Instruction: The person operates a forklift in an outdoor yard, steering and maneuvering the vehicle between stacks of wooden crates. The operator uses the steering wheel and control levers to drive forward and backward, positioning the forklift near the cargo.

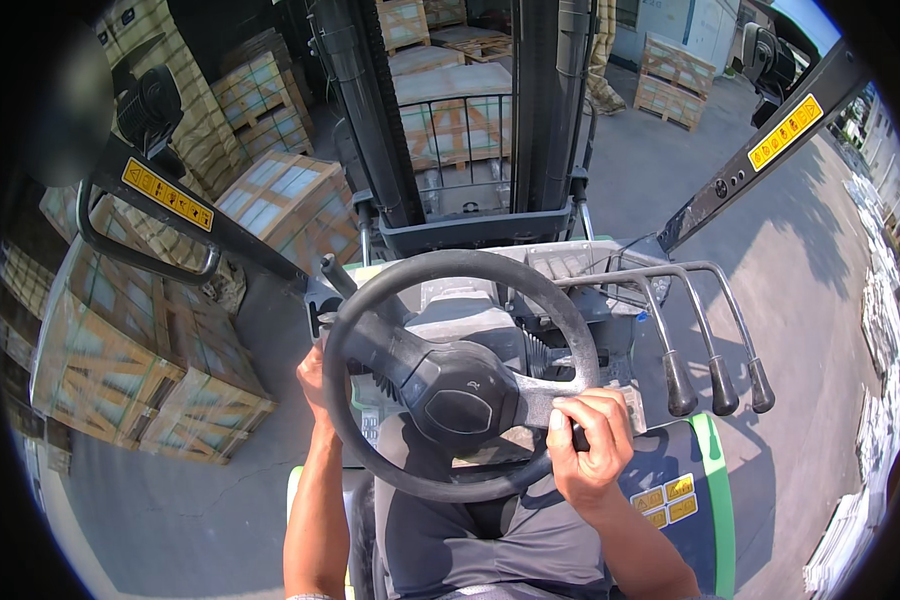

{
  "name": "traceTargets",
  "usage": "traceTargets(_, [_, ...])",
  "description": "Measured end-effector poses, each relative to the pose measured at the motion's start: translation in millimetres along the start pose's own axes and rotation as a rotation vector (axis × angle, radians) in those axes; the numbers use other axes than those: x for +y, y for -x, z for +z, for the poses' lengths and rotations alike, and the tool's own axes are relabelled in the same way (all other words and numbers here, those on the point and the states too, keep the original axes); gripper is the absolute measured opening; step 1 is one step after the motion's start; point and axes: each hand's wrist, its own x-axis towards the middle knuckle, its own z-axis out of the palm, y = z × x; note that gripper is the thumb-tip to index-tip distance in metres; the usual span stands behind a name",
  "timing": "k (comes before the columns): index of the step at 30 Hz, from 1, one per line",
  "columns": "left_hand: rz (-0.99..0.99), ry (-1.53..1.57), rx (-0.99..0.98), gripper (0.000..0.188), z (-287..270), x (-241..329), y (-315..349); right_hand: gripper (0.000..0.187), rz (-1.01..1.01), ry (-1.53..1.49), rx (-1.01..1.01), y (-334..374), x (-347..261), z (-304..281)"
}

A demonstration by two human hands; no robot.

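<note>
A black steering wheel [458,262] with a round central hub fills the space over my lap. My right hand [592,445] is closed on the wheel's right side, where the spoke meets the rim, its fingers curled. To the left, my left hand [316,382] is closed beside a dark bracket [320,308] at the foot of the front post. The wheel rim partly covers its fingers, so what they grip is hidden. A dark stalk [336,274] rises above that hand. Right of the wheel stand three bent metal levers with black knobs [722,385], which neither hand touches.
This is a forklift; its dark mast [545,110] rises ahead, with a barred load backrest [457,140] between the uprights. Wrapped wooden crates [110,340] stand close on the left, others [675,80] farther ahead. White stacked material [875,320] lines the right edge of the pavement.
</note>
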Motion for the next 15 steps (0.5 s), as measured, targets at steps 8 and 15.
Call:
traceTargets(8, [-0.109,0.024,0.015,0.024,6.2,6.4,2.7,0.023,0.032,-0.042,-0.059,41.2,-12.0,-3.4])
traceTargets(15, [-0.119,0.032,0.034,0.031,12.6,14.7,2.3,0.021,0.053,-0.017,0.002,22.4,-3.7,-4.5])
